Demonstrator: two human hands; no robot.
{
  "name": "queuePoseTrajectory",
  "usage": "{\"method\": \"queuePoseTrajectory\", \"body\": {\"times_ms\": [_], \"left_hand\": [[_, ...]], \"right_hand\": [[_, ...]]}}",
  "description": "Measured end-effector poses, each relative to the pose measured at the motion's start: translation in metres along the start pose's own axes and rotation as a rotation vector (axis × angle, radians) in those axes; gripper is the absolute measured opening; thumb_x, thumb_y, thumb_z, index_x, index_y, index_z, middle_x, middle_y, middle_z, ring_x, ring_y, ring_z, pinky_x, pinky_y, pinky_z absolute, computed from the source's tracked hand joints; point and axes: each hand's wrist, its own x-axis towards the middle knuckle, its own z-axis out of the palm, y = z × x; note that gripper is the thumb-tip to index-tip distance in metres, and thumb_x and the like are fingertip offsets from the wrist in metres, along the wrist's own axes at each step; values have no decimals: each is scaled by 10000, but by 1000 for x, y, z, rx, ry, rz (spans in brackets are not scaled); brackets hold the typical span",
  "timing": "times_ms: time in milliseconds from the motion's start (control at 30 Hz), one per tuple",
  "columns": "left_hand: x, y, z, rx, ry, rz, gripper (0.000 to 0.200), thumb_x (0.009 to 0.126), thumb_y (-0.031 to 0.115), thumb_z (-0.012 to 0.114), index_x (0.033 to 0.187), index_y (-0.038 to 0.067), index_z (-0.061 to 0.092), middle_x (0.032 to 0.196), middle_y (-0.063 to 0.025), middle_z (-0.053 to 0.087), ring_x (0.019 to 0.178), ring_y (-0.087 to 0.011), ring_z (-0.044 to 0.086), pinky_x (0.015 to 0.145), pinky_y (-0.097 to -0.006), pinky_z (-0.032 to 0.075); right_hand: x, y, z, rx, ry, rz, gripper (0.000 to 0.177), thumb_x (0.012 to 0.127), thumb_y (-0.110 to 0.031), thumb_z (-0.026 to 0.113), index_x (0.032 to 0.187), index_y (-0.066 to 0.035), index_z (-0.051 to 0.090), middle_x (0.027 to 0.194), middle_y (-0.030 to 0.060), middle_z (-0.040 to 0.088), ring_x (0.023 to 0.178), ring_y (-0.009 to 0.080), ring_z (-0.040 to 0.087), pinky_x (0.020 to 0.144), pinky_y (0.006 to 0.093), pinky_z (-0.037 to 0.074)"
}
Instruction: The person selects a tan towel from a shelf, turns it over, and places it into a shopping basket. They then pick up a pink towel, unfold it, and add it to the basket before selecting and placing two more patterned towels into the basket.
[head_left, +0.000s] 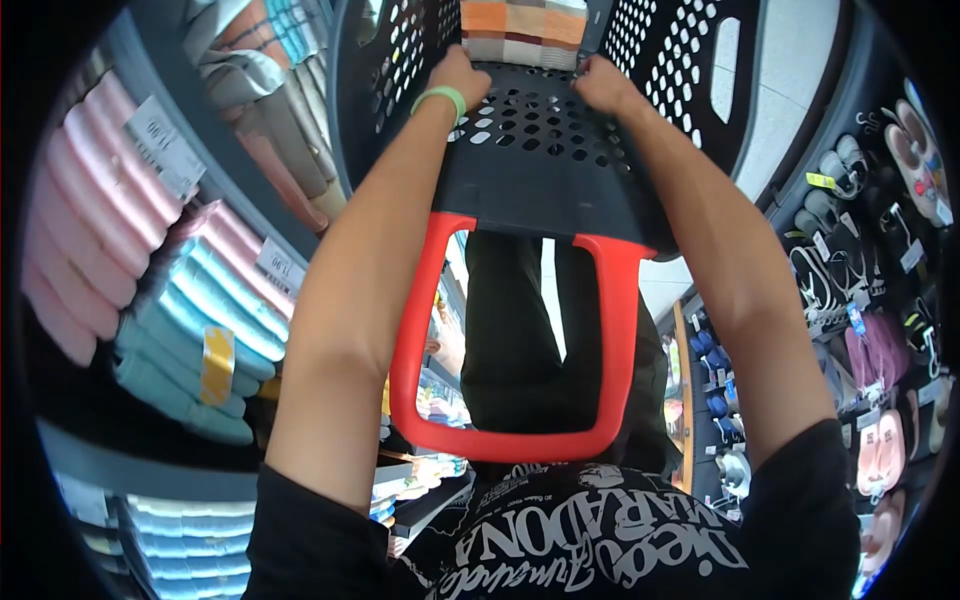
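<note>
A folded checkered cloth point(524, 36) in orange, brown and white is at the far end of a black plastic shopping basket point(560, 190). My left hand point(458, 76), with a pale green band on its wrist, is closed at the cloth's near left corner. At the near right corner my right hand point(604, 86) is closed too, its fingers curled against the cloth's edge. Some fingertips of both hands are hidden. The basket's red handle point(510, 440) points back toward my body, between my forearms.
Shelves on the left hold rolled pink towels point(100, 200) and folded light-blue towels point(200, 310) with price tags. Slippers and shoes point(880, 450) hang on a rack to the right. Pale floor point(790, 90) shows beyond the basket's right wall.
</note>
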Motion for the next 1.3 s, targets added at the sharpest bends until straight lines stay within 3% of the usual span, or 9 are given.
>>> {"method": "queuePoseTrajectory", "body": {"times_ms": [200,300,400,600,733,933,1133,1200,1300], "left_hand": [[-98,4,-13,-70,11,191,275,828,93,612,1090,9,629,1037,-154,677,981,-250,650,876,-333,488],[-140,4,-29,-305,-47,190,278,870,66,551,1129,-20,601,976,-133,686,882,-177,647,818,-284,492],[-204,18,-69,-557,-107,126,303,884,50,523,1175,-23,568,1014,-135,683,875,-163,639,810,-285,500],[-334,-5,-94,-904,331,221,289,893,-24,446,1161,-12,553,1005,-115,675,896,-157,648,762,-280,508],[-403,-51,-31,-1309,572,103,261,920,2,413,1122,46,573,967,-83,678,875,-152,657,734,-291,521],[-479,-129,187,-1453,430,-400,212,911,116,493,1091,58,590,917,-81,677,723,-170,650,581,-318,528],[-560,-102,343,-1617,196,-770,261,891,214,560,1116,111,644,989,-110,700,798,-250,683,683,-388,558],[-534,-110,446,-714,547,-250,240,833,237,644,1018,95,703,995,-130,703,896,-271,678,801,-368,544],[-536,-93,462,-1367,619,-430,240,779,269,689,936,94,737,987,-144,700,966,-283,659,890,-345,508]], "right_hand": [[-99,-9,-15,133,-101,-213,315,828,-228,528,978,12,669,972,252,667,966,403,631,875,412,487],[-160,-23,-40,434,-220,-194,185,842,-111,532,897,34,633,768,122,665,680,182,643,670,314,496],[-220,-50,-75,443,-223,-159,143,846,-145,634,873,-10,596,702,25,583,610,137,564,548,283,477],[-291,-84,-106,351,-229,-433,200,759,20,539,955,24,578,698,17,558,599,98,529,530,264,453],[-343,-124,-100,328,-429,-483,180,860,-52,522,1025,-19,585,858,3,583,734,90,559,652,240,469],[-408,-158,-57,10,-838,-587,208,925,-180,600,1062,-27,567,902,43,627,802,106,612,725,275,501],[-411,-144,-15,-175,-421,-602,166,871,-178,638,909,-26,584,585,-12,492,422,91,455,393,255,380],[-382,-130,-6,-186,-309,-728,153,868,-181,630,860,-31,600,555,-24,464,409,92,435,382,256,339],[-370,-131,-1,-120,-283,-708,133,864,-157,625,778,-66,578,554,-35,452,395,89,401,373,267,311]]}}
